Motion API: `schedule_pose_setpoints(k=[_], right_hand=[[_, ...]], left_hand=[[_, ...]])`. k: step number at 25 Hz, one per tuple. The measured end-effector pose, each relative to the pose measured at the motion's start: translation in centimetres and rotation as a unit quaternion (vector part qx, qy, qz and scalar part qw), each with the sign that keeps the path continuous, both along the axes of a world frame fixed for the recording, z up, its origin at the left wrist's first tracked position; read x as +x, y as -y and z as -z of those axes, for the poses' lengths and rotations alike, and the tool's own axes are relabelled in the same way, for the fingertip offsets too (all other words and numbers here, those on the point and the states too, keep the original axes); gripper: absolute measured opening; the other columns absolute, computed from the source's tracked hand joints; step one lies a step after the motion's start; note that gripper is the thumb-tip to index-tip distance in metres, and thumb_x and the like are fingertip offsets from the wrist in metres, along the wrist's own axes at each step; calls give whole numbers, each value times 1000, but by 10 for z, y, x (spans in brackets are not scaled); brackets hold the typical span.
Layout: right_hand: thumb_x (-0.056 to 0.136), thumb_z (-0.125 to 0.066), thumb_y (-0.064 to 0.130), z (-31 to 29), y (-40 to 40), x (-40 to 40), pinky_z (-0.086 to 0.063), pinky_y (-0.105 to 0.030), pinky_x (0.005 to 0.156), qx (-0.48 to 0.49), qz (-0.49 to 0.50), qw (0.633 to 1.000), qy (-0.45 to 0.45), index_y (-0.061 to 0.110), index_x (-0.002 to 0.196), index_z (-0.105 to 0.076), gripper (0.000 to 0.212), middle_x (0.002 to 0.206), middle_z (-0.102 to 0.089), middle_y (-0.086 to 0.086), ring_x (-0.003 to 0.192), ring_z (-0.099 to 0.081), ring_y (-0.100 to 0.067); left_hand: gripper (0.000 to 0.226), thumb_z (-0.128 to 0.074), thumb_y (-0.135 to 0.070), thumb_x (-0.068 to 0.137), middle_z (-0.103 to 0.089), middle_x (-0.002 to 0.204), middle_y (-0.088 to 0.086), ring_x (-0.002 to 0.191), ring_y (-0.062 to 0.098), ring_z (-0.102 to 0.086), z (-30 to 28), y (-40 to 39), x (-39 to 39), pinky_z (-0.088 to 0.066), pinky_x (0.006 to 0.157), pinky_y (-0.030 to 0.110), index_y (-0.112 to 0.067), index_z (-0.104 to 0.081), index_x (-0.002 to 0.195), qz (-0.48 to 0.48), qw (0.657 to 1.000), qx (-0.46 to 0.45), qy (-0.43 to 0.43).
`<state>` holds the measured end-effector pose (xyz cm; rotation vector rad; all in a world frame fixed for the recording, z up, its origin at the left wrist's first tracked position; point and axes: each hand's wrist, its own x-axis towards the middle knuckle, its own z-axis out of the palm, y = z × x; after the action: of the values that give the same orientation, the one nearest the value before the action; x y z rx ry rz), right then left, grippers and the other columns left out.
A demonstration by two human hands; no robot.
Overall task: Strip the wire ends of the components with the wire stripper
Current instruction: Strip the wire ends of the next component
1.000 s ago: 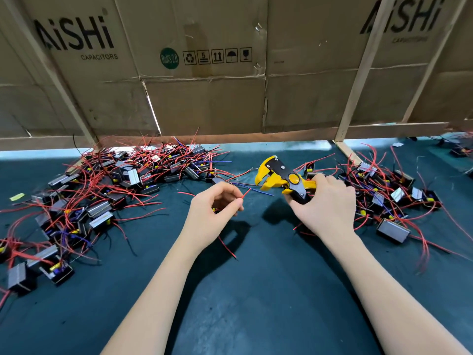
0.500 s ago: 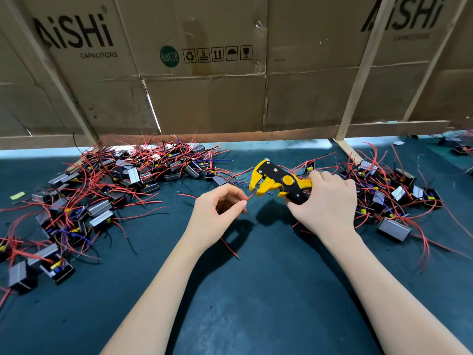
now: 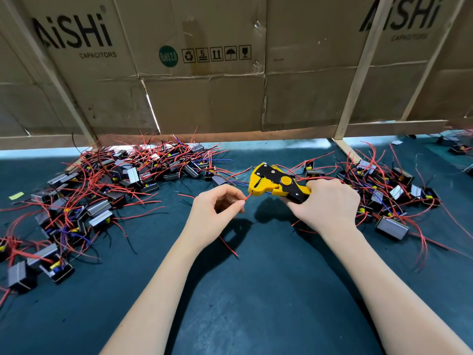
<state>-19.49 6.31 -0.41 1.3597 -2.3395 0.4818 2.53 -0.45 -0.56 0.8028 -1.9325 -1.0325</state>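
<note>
Thin red insulated wire [image 3: 247, 197] runs from the left hand [image 3: 215, 219], pinched between thumb and forefinger, straight into the front of the yellow-and-black plastic wire stripper [image 3: 277, 185], w/ the tip right at the tool's mouth above the dark teal worktop [image 3: 256, 290]. Right hand [image 3: 325, 204] is wrapped around the stripper's handles (can't tell how hard it's squeezing). Wire looks light, floppy and slick, so it'd likely buckle if pushed from far back; best pinched close to the end, kept taut and in line w/ the mouth. The component it belongs to seems tucked in the left palm, not clearly visible. Piles of small black-and-silver components w/ red wires lie left [image 3: 102, 196] and right [image 3: 391, 196] on the worktop.
</note>
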Motion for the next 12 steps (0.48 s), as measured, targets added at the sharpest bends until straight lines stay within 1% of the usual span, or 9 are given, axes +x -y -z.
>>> schedule_pose_setpoints(k=[2,3,4,6,8,9,10,12], right_hand=[[69,-54,80,2,0,0,-31,-35,69,-17,-8,1000,-18,18,75,-58,63,78,-64,-2,79,-61,-29],[70,-57,77,4,0,-1,-31,-38,74,-30,-11,999,-27,15,82,-60,64,82,-64,-4,82,-61,-30],[70,-60,75,5,0,-3,-32,-39,77,-43,-7,999,-30,12,87,-62,65,86,-65,-6,85,-60,-31],[69,-63,73,6,0,-10,-33,-40,78,-56,12,998,-18,10,92,-64,66,88,-66,-9,86,-61,-32],[69,-63,73,6,0,-17,-35,-40,79,-53,28,998,-4,11,92,-64,66,88,-66,-9,88,-62,-32],[69,-62,73,6,0,-19,-35,-40,79,-53,32,998,1,12,91,-65,65,88,-66,-9,89,-62,-32],[69,-62,73,7,0,-20,-35,-40,79,-53,33,998,4,12,92,-65,65,89,-66,-9,89,-62,-32],[69,-63,72,8,1,-20,-35,-40,80,-53,32,998,7,12,93,-65,65,89,-66,-9,90,-62,-32]], left_hand=[[12,-68,-4,88,-71,76,0,69,8,-63,-3,0,2,-53,73,28,-15,-69,90,-3,1000,5,0],[12,-70,-5,87,-71,81,-1,73,9,-63,-4,1,4,-52,76,28,-15,-68,93,-7,1000,-9,8],[17,-72,-5,85,-69,87,-3,77,9,-61,-6,2,7,-50,79,25,-15,-66,96,-11,999,-31,22],[32,-72,0,79,-63,98,-12,86,8,-56,-11,9,19,-44,83,19,-19,-60,102,3,997,-49,62],[46,-63,0,69,-58,106,-18,98,4,-53,-14,17,35,-37,89,13,-25,-58,108,56,987,-50,145],[52,-61,-1,65,-58,111,-17,105,2,-51,-15,19,42,-34,93,12,-26,-59,110,85,974,-60,200],[53,-63,1,65,-60,113,-15,111,1,-48,-14,21,46,-32,97,12,-26,-62,111,107,960,-78,246],[42,-76,1,68,-65,112,-15,114,-2,-44,-13,24,47,-30,100,11,-25,-73,102,117,944,-120,283]])
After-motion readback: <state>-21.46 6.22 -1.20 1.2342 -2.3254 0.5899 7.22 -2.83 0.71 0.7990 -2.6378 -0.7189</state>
